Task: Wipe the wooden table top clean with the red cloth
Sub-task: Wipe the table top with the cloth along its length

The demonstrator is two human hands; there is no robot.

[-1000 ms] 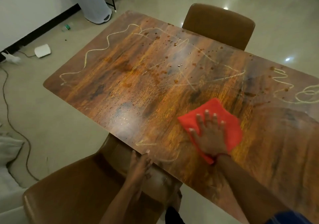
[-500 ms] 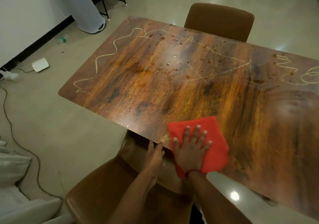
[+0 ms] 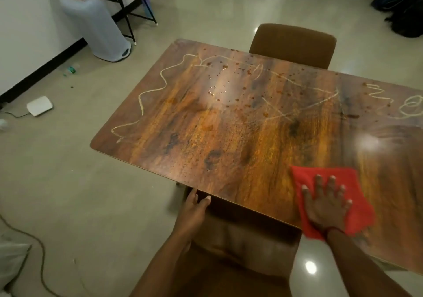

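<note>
The table (image 3: 229,141) is a rectangular wooden top with rounded corners. Its dark brown grain has orange streaks and a glossy sheen. Pale squiggly lines run along its left side and far part, and reddish-brown spots and drops are scattered over the far half. The cloth (image 3: 361,212), bright red and roughly square, lies flat on the top, reaching the near edge towards the right, pressed under the spread right hand (image 3: 325,207).

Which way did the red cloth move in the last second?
Yes. The red cloth slid back to the table's near edge by the near chair, then right along that edge.
</note>
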